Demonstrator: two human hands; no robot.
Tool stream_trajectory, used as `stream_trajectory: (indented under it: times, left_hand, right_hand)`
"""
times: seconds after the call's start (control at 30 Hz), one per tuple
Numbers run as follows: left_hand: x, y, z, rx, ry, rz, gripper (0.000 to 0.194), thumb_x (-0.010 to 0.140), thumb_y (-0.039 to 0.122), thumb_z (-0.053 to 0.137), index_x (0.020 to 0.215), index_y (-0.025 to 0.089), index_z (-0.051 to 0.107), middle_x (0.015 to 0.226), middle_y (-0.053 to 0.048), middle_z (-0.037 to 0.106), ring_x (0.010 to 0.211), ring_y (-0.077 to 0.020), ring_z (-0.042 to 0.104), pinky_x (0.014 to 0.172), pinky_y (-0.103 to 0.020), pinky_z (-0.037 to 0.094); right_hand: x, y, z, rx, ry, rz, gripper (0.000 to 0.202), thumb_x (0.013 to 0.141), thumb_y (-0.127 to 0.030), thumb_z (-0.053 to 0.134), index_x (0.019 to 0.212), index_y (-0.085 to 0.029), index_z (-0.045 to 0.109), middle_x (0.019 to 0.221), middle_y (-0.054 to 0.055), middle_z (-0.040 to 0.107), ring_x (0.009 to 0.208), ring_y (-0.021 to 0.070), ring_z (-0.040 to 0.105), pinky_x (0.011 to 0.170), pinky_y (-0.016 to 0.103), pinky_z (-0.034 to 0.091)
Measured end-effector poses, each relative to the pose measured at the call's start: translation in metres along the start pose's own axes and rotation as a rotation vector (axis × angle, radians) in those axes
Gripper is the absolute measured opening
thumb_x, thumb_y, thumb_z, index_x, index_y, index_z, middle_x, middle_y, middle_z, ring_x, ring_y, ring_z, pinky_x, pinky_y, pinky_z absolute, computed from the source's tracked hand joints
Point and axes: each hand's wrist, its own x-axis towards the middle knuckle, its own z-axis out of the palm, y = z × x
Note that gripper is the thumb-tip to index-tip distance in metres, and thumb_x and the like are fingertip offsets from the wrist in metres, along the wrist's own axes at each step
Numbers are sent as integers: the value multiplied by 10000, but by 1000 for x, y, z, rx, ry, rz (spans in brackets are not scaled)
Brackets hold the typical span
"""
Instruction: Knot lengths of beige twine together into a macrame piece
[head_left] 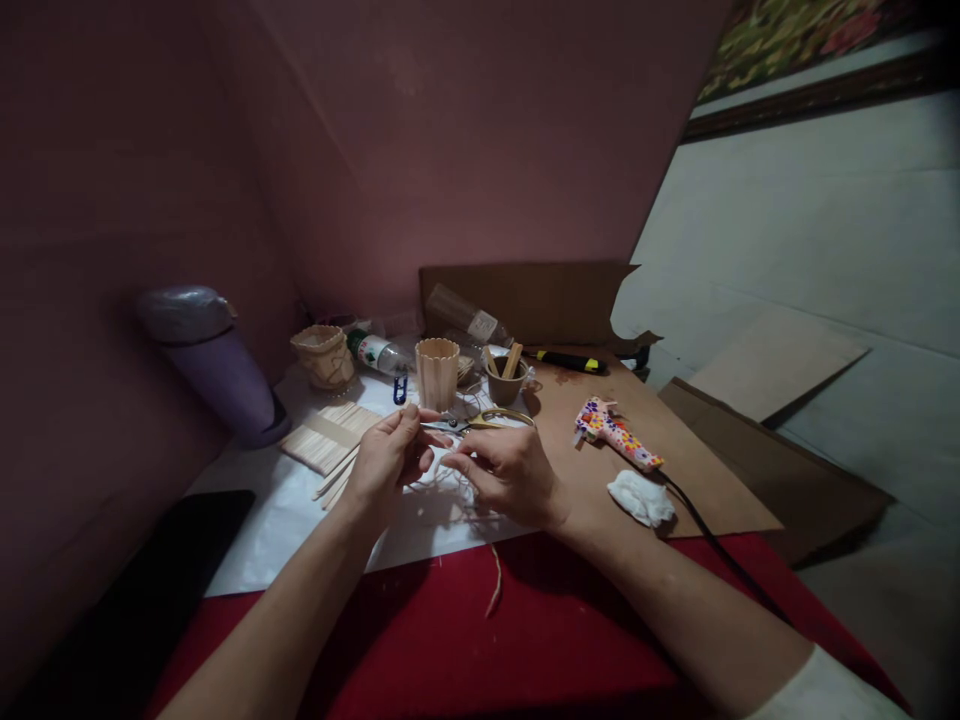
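Observation:
My left hand (pixel 394 450) is raised over the white sheet, thumb and fingers closed in a pinch; what lies in them is too small to make out. Facing it, my right hand (pixel 514 475) is closed with its thumb against the fingers on thin, pale twine. A loose end of the twine (pixel 496 580) trails over the red cloth below. More strands lie tangled under and between both hands. Just behind my fingers rest scissors with gold-coloured handles (pixel 499 417). A cup made of wooden sticks (pixel 437 375) stands upright beyond them.
Flat wooden sticks (pixel 319 440) lie at left near a purple tumbler (pixel 217 365). Behind are a decorated pot (pixel 324 357), plastic bottles (pixel 379 352) and a small pot with sticks (pixel 506 382). On cardboard at right lie a box cutter (pixel 570 361), a patterned glue gun (pixel 615 432) and white wadding (pixel 641 498).

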Motion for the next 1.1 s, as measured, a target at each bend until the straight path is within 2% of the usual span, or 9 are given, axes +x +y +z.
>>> stream_trajectory:
  times: [0.17, 0.27, 0.33, 0.43, 0.5, 0.57, 0.73, 0.9, 1.1]
  left_hand:
    - [-4, 4, 2, -98, -77, -6, 325, 742, 412, 659, 878, 121, 615, 694, -60, 668, 386, -46, 444, 330, -149, 212]
    - [-6, 5, 4, -127, -60, 30, 300, 748, 387, 664, 888, 123, 651, 895, -81, 670, 470, -40, 493, 348, -144, 268]
    - [-5, 4, 3, -127, -9, 16, 299, 743, 379, 674, 904, 127, 664, 926, -75, 655, 504, -37, 506, 374, -140, 313]
    - [-3, 1, 1, -108, -7, -42, 320, 738, 386, 676, 910, 117, 659, 781, -50, 627, 479, -43, 487, 378, -143, 320]
    - [-2, -1, 0, -109, -31, -62, 322, 739, 389, 673, 908, 116, 650, 692, -22, 587, 457, -46, 464, 368, -145, 297]
    - [-1, -2, 0, -109, -39, -53, 320, 743, 390, 668, 907, 116, 646, 625, 5, 536, 435, -41, 429, 353, -139, 255]
    - [-1, -1, -1, -93, 3, -9, 348, 716, 412, 686, 894, 113, 657, 622, 21, 493, 401, -16, 350, 331, -136, 153]
    - [0, -3, -2, -59, -29, -10, 360, 751, 441, 644, 906, 116, 653, 613, 21, 488, 399, -18, 349, 336, -138, 148]
    - [-3, 0, 1, -87, -62, -20, 322, 778, 409, 623, 925, 123, 618, 673, -36, 615, 379, -47, 448, 313, -146, 208]
  right_hand:
    - [1, 4, 7, 68, -79, 162, 242, 872, -278, 498, 1005, -169, 668, 585, 0, 591, 509, 109, 481, 525, 243, 315]
    - [0, 8, 4, 136, -8, 230, 483, 895, -270, 452, 1358, -139, 406, 540, -38, 535, 478, 115, 450, 507, 244, 325]
    - [-2, 7, 1, 111, 2, 57, 518, 910, -241, 396, 1414, -155, 316, 553, -34, 529, 497, 123, 449, 526, 254, 341]
    - [-5, 5, -1, -48, -119, -389, 491, 876, -156, 374, 1354, -255, 433, 579, -22, 543, 516, 127, 443, 525, 264, 320]
    - [-7, 6, 1, -117, -181, -530, 462, 848, -129, 383, 1261, -272, 535, 565, -22, 541, 498, 122, 434, 500, 262, 289]
    - [-7, 8, 1, -94, -168, -478, 416, 841, -137, 394, 1202, -232, 576, 580, -14, 567, 496, 118, 452, 499, 258, 296]
    - [0, 14, -6, -55, 29, -28, 344, 899, -241, 431, 1184, -93, 554, 636, 31, 642, 504, 117, 511, 520, 252, 335]
    - [7, 14, -13, -139, -19, 33, 294, 906, -318, 464, 772, -156, 669, 718, 53, 683, 638, 133, 595, 580, 249, 347]
    - [4, 11, -10, -74, -60, 77, 204, 870, -276, 513, 852, -192, 698, 690, 20, 683, 576, 112, 560, 544, 243, 335]
